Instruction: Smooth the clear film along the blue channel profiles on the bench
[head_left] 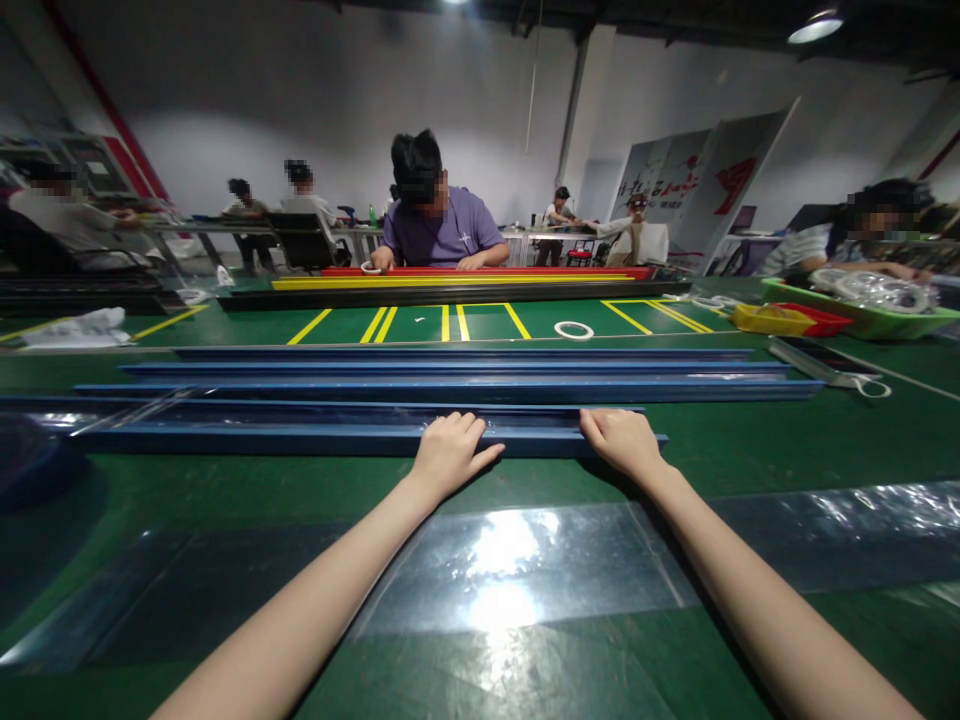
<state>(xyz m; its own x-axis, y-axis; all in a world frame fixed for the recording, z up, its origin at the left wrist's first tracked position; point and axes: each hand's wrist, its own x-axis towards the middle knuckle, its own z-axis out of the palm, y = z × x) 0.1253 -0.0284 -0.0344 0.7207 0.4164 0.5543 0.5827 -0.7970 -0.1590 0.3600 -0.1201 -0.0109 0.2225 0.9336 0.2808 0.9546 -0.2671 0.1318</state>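
Note:
A long blue channel profile (pixel 300 441) lies across the green table in front of me. My left hand (pixel 452 450) is curled over its near edge around the middle, with the fingertips in the groove and the thumb along the near side. Close to the channel's right end, my right hand (pixel 624 440) grips the same edge with its fingers folded; the fingertips are partly hidden. Clear film shows in the groove. Just beyond lie several more blue profiles (pixel 465 390). A wide strip of clear plastic film (pixel 510 575) lies flat beneath my forearms, reflecting the lights.
Across the table a person in a purple shirt (pixel 465 225) bends over red, yellow and black profiles (pixel 450 295). A white ring (pixel 574 330) lies among yellow tape lines. To the right are a phone-like device (pixel 825 362), a yellow tray (pixel 772 319) and a green bin (pixel 892 322).

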